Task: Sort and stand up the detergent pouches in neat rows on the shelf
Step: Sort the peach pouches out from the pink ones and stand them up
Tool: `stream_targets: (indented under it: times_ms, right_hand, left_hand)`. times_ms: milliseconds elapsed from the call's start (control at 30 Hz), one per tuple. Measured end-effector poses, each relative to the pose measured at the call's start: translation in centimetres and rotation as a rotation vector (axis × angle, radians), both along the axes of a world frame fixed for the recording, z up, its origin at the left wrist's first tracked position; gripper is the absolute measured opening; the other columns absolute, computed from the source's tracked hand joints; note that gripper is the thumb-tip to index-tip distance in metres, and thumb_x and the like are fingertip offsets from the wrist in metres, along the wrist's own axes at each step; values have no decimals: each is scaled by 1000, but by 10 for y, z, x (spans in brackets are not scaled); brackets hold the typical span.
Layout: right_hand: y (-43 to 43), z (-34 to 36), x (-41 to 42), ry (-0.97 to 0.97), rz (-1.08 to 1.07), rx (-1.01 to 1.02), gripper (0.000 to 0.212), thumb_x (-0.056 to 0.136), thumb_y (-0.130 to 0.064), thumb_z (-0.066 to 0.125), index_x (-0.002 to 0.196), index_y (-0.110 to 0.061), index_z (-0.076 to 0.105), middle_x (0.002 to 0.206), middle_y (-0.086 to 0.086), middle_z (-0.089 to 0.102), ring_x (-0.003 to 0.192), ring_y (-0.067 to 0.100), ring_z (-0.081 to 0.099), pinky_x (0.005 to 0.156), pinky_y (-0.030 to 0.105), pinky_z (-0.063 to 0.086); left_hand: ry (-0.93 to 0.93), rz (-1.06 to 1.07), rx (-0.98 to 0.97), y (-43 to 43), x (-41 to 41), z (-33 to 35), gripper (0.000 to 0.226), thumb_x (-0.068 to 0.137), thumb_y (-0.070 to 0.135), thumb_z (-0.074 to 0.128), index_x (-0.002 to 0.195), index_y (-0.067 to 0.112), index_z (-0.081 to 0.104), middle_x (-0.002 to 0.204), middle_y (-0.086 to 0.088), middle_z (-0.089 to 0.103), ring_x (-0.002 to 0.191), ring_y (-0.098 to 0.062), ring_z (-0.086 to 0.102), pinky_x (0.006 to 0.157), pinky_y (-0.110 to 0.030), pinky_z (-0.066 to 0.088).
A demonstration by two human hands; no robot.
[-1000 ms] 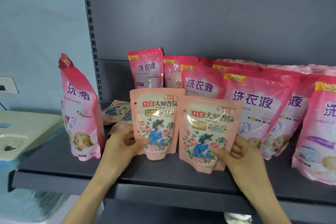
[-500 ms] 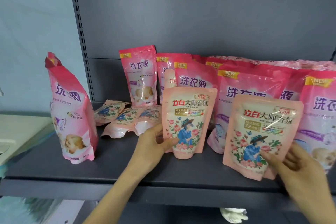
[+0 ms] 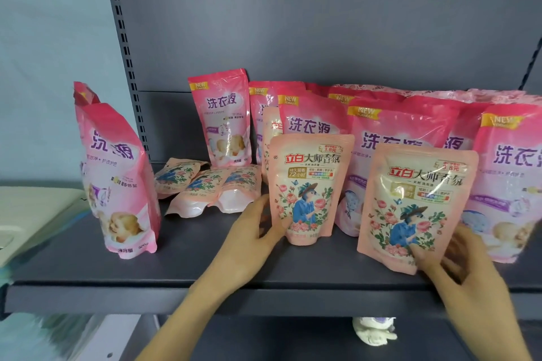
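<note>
Centre pouch (image 3: 309,184) stands on the shelf (image 3: 190,269) mid-frame; my left hand (image 3: 249,237) grasps its lower left edge, fingers (image 3: 259,205) curled. My right hand (image 3: 472,269) pinches the right pouch (image 3: 416,199), slightly tilted, at its lower right corner. Three flat pouches (image 3: 205,184) lie left of centre.

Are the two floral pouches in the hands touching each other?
Apart. Head view shows a gap between the left floral pouch and the right floral pouch, with a pink pouch visible through it.
</note>
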State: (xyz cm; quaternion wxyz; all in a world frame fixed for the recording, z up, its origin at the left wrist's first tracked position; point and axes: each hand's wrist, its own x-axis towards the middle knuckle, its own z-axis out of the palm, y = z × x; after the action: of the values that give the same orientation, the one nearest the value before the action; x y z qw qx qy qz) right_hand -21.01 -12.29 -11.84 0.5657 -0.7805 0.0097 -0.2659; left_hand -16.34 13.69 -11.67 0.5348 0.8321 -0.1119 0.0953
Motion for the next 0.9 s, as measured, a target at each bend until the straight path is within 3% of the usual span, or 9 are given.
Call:
stream_targets:
  times_ms: [100,167,300,367,467,567,733,833,900]
  right_hand:
    - [15,12,-14,-137,-81,-130,60,80,-22,65,124,-46,32,118,-23,48,107,-4,42,87,31,38]
    - [23,22,-23,-245,-96,-227,53,85,-40,61,125,-52,27,123,-23,45,109,-10,36,89,27,36]
    - [41,23,-39,-312,-52,-513,53,87,-64,28,138,-49,28,145,-28,30,136,4,28,103,38,30]
    - [59,22,-44,-293,38,-623,60,87,-70,19,141,-44,25,144,-35,23,136,-5,22,103,34,30]
    - [88,18,-46,-282,106,-836,65,92,-68,17,146,-32,20,151,-22,21,139,3,19,108,33,31]
    - [111,25,-47,-260,156,-948,63,94,-64,17,147,-30,21,152,-8,28,137,10,23,109,38,29]
    - [150,53,-40,-319,195,-1028,61,93,-64,14,145,-34,22,151,-16,23,137,5,15,113,29,14]
    - [169,70,-22,-307,281,-1048,65,85,-67,3,145,-41,1,149,-24,-2,139,-1,-4,108,21,-4]
    - [180,79,-8,-319,304,-1061,67,84,-65,1,146,-39,0,154,-18,-1,141,2,-2,110,22,-3]
  left_hand:
    - [-82,63,326,12,-12,0,65,90,50,43,146,27,20,151,14,25,137,-3,24,114,-28,24]
    - [-107,162,576,21,-23,5,73,89,60,30,149,25,6,156,10,7,142,-8,9,114,-25,12]
    - [-152,284,877,39,-45,10,95,67,75,-17,148,25,-4,157,6,-5,144,-14,0,114,-30,4]
    - [-180,301,977,48,-57,10,88,80,67,-13,147,20,19,155,0,17,141,-19,23,111,-36,18]
    - [-203,307,1057,61,-81,20,70,95,56,10,128,15,55,132,-3,56,118,-22,56,92,-44,46]
    - [-286,300,1061,77,-109,35,67,95,58,14,132,17,51,134,1,54,122,-20,52,96,-44,44]
    - [-478,360,968,110,-145,91,64,93,60,15,138,23,41,141,6,45,129,-12,38,104,-27,29]
    - [-571,448,1019,133,-150,130,68,90,64,13,141,24,36,144,6,41,132,-18,38,105,-36,29]
    - [-598,504,1084,143,-146,153,72,88,66,11,142,25,34,146,5,38,134,-20,36,105,-40,28]
